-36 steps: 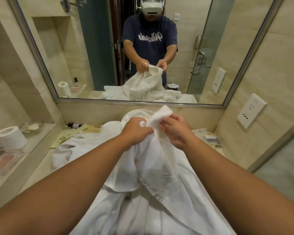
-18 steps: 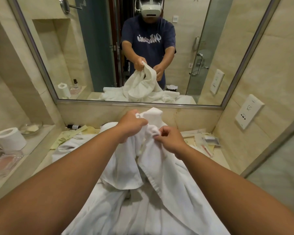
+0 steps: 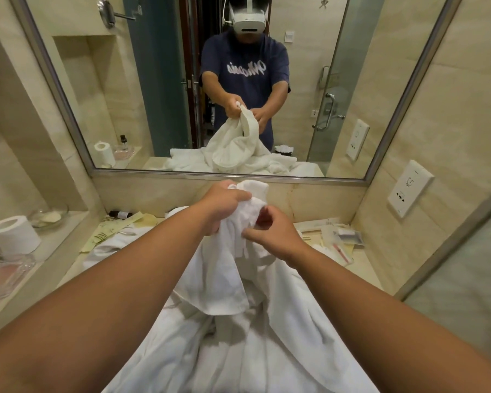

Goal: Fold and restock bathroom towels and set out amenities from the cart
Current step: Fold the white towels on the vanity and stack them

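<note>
A white towel hangs bunched above the vanity counter, held up by both hands. My left hand grips its top edge, with a tuft of cloth sticking out above the fist. My right hand is just to the right and a little lower, fingers curled, pinching the same edge. More white towels lie crumpled over the counter beneath. Packaged amenities lie on the counter's right side.
A large mirror faces me and shows a person in a dark shirt. A toilet roll, a glass dish and a clear tray sit on the left ledge. A small bottle and paper sheets lie at the back left. Wall sockets are at the right.
The left hand has lifted the towel's edge higher towards the mirror. The right hand has slid lower along the edge and re-pinched it. The towel hangs longer beneath.
</note>
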